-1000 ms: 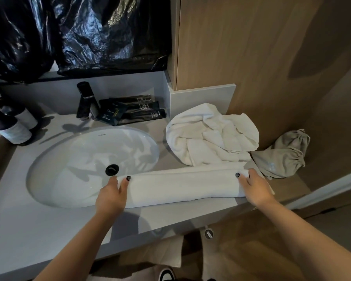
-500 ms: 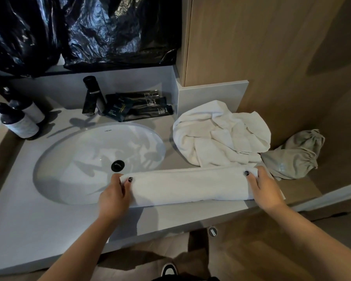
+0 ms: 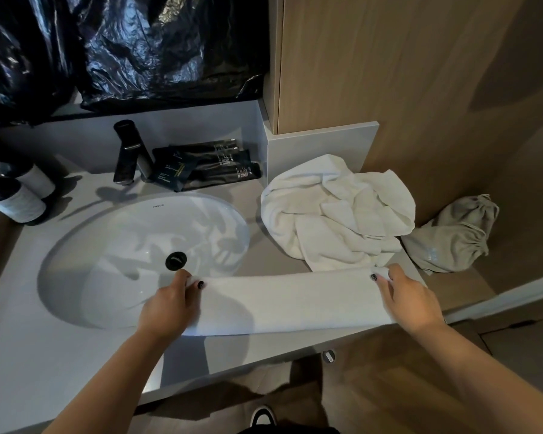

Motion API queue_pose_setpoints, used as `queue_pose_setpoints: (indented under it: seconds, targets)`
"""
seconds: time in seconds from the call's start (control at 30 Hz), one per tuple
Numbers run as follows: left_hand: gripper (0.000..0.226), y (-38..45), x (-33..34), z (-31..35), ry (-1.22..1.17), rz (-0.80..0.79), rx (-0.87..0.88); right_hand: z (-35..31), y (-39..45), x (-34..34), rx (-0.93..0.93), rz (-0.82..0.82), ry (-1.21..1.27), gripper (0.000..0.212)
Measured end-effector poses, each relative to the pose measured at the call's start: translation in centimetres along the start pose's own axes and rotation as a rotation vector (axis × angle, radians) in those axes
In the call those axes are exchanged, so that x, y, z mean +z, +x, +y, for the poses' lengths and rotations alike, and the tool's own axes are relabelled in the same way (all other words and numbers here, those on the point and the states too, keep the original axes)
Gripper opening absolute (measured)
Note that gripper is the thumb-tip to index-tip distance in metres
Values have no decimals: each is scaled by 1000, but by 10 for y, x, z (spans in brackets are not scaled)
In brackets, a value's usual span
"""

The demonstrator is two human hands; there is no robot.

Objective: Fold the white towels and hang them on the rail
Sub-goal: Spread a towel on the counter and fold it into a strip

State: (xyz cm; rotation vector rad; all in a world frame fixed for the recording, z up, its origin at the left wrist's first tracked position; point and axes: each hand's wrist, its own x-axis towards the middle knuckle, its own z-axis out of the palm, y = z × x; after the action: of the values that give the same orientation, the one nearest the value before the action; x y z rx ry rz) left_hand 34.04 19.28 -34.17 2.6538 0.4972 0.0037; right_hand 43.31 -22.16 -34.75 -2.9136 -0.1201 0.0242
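- The grey table (image 3: pixel 264 346) carries a white sink (image 3: pixel 113 261).
- A crumpled white towel (image 3: pixel 336 214) lies heaped at the table's back right, beside a grey pouch (image 3: pixel 452 239).
- A folded white towel (image 3: pixel 289 302) stretches along the front edge, partly over the sink.
- The left hand (image 3: pixel 166 308) pinches its left end.
- The right hand (image 3: pixel 411 302) pinches its right end.

One head-worn view looks steeply down, close over the counter (image 3: pixel 44 355), edges seemingly warped.
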Motion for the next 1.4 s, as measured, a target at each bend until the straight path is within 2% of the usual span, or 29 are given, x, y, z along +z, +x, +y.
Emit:
queue_pose_setpoints:
  seconds: [0.1, 0.2, 0.43, 0.53, 0.6, 0.67, 0.7, 0.77, 0.83, 0.93, 1.03, 1.17, 1.3, 1.4]
  targets:
    - [27, -6, 2, 1, 83, 81, 61, -8, -3, -1, -20, 53, -4, 21]
    - [32, -7, 2, -2, 151, 74, 41, -9, -9, 1, -21, 75, 34, 22]
    - [33, -8, 4, 2, 32, 27, -85, -6, -18, 12, 172, 70, 325, 15]
    - [29, -11, 1, 7, 69, 131, 30, -10, -16, 11, 167, 47, 332, 26]
    - [43, -8, 0, 16, 208, 125, 136, -11, -15, 7, 121, 79, 291, 34]
    - [55, -5, 4, 30, 267, 141, 333, -15, -12, 8, 23, 157, 116, 40]
    - [56, -5, 9, 40, 246, 118, 414, -20, -10, 10, -20, 196, 21, 45]
    - [51, -12, 24, 59, 209, -24, 466, -40, -8, 11, -109, 239, -86, 51]
    - [56, -18, 42, 69, 290, -139, 457, -67, -10, 13, -232, 215, -116, 56]
    - [60, -18, 50, 70, 364, -165, 446, -110, -20, 21, -394, 88, -176, 68]
    - [65, -17, 48, 65, 346, -178, 477, -142, -35, 36, -498, -41, -147, 58]
    - [70, -16, 45, 62, 268, -180, 476, -142, -34, 43, -439, -100, -66, 59]
    - [73, -14, 43, 54, 244, -157, 435, -112, -29, 41, -429, -151, -113, 71]
    - [79, -13, 39, 39, 281, -137, 353, -84, -29, 38, -359, -123, -119, 76]
